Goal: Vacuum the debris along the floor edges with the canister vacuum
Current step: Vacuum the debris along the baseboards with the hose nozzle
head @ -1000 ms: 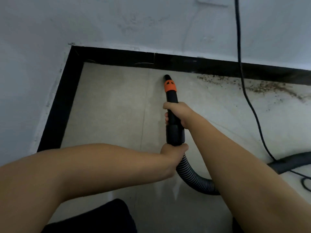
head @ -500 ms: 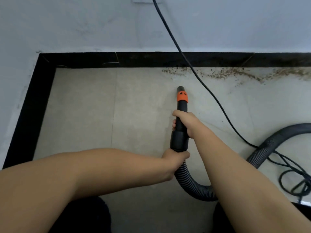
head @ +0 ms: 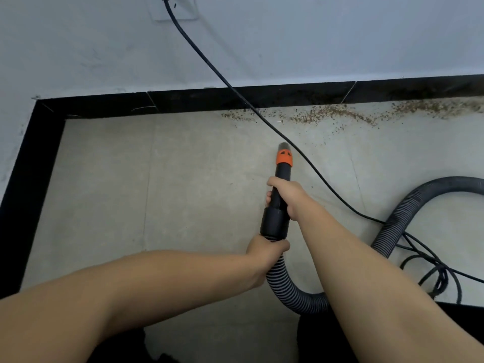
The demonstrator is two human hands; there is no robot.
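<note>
A black vacuum nozzle (head: 278,205) with an orange collar points away from me over the pale tiled floor. My right hand (head: 286,196) grips the nozzle's middle. My left hand (head: 264,254) grips the ribbed grey hose (head: 293,292) just behind the nozzle's cuff. Brown crumbly debris (head: 322,115) lies in a band along the black skirting (head: 288,95), beyond and to the right of the nozzle tip. The tip is a short way from the debris and does not touch it. The canister itself is out of view.
A black power cord (head: 262,119) runs from a wall socket (head: 174,7) diagonally down across the debris and past the nozzle tip, then coils at the right (head: 440,279). The hose loops round on the right (head: 408,205). The room's corner lies at the left (head: 44,108).
The view has swung right and back from the corner. The nozzle has pulled away from the skirting and now points at the left end of the debris band. Both grips are unchanged.
</note>
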